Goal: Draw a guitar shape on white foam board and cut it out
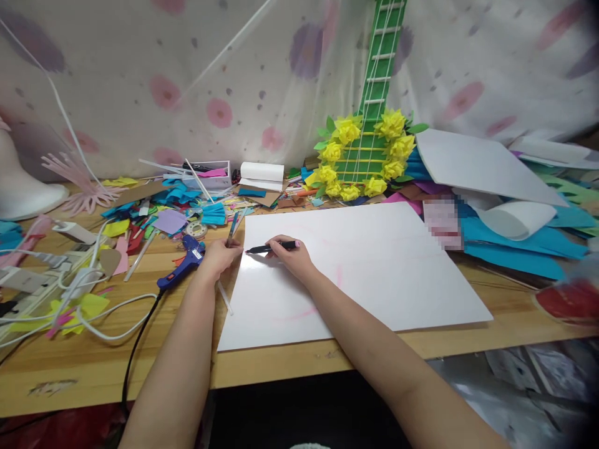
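Note:
A large white board (374, 268), with faint pink curved marks on it, lies at the front of the table. My right hand (290, 254) rests over its left part and grips a black marker pen (281, 247), the tip pointing left near the board's edge. Beside that edge, my left hand (223, 257) is closed, its fingertips close to the marker's tip. A thin dark strip (233, 228) juts up from the left fingers; whether they pinch it is unclear. A white stick (225, 299) shows below this hand. Left of it lies a blue glue gun (183, 262).
Paper scraps (171, 219) and a small white box (210, 176) crowd the back left. A green guitar-shaped craft (367, 149) with yellow flowers stands behind the board. Sheets (486, 165) pile up at right. White cables (112, 302) and a power strip (32, 290) lie left.

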A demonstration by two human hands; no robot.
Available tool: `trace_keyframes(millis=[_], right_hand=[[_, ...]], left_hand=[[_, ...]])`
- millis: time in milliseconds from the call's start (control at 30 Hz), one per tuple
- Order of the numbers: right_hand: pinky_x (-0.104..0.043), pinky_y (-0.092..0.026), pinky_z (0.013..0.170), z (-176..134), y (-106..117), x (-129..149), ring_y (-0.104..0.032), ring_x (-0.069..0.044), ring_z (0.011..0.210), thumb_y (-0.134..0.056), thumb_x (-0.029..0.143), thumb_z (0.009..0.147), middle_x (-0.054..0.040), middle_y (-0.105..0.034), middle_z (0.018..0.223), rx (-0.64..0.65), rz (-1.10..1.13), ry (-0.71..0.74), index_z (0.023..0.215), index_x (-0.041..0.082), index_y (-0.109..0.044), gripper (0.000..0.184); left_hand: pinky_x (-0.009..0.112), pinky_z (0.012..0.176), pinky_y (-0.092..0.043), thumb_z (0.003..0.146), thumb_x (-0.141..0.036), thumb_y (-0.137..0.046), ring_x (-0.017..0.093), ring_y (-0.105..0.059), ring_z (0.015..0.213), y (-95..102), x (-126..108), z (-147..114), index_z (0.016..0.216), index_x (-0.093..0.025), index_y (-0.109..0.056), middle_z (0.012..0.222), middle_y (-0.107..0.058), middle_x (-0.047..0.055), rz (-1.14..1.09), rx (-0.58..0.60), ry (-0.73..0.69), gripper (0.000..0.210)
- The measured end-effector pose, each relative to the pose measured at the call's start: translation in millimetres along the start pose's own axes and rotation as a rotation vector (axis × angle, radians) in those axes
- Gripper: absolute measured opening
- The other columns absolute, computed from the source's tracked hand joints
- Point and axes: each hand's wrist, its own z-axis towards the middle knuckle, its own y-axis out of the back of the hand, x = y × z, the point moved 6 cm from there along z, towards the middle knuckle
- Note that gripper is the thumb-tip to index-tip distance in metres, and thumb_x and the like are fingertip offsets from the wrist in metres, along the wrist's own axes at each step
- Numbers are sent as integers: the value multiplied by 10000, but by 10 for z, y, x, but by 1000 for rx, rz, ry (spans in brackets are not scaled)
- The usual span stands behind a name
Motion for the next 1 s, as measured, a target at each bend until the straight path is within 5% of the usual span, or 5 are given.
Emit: trace_keyframes(millis=[300, 600, 833, 1000], right_hand=[[-256, -454, 699, 14, 106, -18, -629, -155, 782, -531, 434, 764, 8, -683, 751, -206, 60, 28, 853, 233, -650, 249], [-265, -448, 706, -16, 17, -12, -623, -152, 750, -505, 426, 780, 3, -697, 742, -103, -35, 19, 823, 243, -654, 240], [-271, -439, 724, -79, 345, -9, -599, -163, 781, -410, 499, 815, 3, -665, 801, -505, -196, -27, 866, 276, -609, 303], [-256, -432, 681, -75, 250, 5, -592, -155, 739, -438, 502, 810, 11, -661, 773, -395, -192, 0, 864, 288, -615, 283]], left_hand=[[207, 371, -288, 642, -203, -662, 68, -372, 376, -24, 50, 55, 784, -154, -589, 526, -472, -56, 27, 7, 7, 167], [214, 372, -281, 630, -194, -667, 65, -355, 362, -12, 11, 20, 762, -146, -589, 509, -468, -56, 16, 2, 8, 160], [215, 362, -261, 640, -194, -661, 67, -350, 356, -16, 61, 73, 764, -149, -585, 505, -466, -57, 24, 11, -6, 152], [210, 374, -283, 629, -197, -669, 66, -367, 372, -6, 64, 79, 781, -148, -589, 529, -479, -50, 33, 6, 2, 178]])
